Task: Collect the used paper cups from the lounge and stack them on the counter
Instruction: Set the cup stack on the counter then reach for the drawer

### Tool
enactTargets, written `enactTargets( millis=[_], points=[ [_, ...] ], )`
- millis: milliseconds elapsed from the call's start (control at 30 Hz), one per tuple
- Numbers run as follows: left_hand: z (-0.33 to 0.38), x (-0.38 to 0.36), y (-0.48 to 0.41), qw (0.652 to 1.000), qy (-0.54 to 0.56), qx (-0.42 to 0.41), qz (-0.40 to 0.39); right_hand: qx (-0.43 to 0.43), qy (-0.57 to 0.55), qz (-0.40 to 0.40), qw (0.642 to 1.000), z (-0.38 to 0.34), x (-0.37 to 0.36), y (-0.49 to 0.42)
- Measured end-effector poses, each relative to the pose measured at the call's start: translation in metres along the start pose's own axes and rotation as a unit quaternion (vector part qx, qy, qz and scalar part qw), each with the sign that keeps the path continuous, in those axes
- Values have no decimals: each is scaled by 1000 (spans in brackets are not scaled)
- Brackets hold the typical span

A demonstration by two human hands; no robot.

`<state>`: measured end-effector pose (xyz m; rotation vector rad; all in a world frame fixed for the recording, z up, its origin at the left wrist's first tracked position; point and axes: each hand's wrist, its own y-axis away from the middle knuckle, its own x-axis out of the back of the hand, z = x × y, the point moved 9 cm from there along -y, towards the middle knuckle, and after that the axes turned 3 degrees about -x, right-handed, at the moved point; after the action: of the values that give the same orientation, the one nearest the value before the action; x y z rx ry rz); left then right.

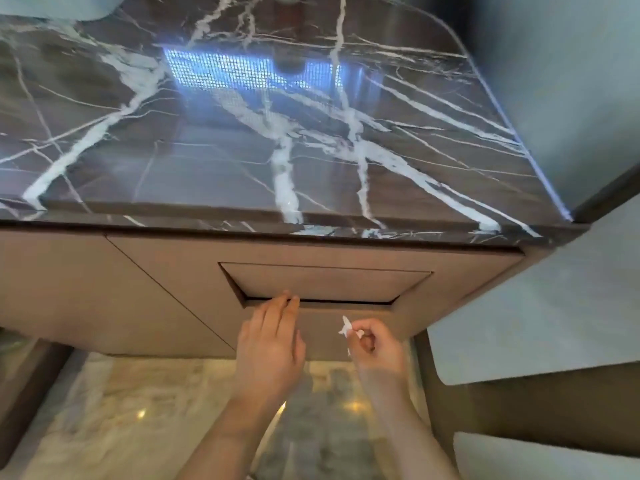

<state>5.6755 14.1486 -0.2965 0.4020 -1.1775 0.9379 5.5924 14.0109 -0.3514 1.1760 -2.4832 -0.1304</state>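
Note:
I stand at a dark marble counter (207, 161) with white veins. No paper cup shows in this view. In the wooden cabinet front below it sits a rectangular swing flap (322, 282) over a dark slot. My left hand (270, 344) reaches up with straight fingers, and its fingertips touch the flap's lower edge at the left. My right hand (374, 344) is curled just below and right of the slot and pinches a small scrap of white paper (346, 328) between thumb and fingers.
A brown object (287, 5) stands at the counter's far edge, cut off by the frame. A pale wall (554, 81) borders the counter on the right. Below lies a glossy marble floor (138, 410).

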Motion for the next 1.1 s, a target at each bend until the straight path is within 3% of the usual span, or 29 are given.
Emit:
enactTargets(
  millis=[267, 667, 867, 1100],
  points=[
    [-16, -44, -11, 998, -57, 1, -40, 13, -30, 30, 999, 22, -20, -26],
    [-28, -66, -25, 996, -82, -1, -27, -18, -111, 91, 989, 42, -35, -79],
    [-32, -69, -31, 995, -100, -12, -21, -89, -205, 101, 969, 50, -51, -96],
    [-31, -64, -28, 994, -105, -31, -18, -84, -158, 82, 981, 43, -47, -83]
  ],
)
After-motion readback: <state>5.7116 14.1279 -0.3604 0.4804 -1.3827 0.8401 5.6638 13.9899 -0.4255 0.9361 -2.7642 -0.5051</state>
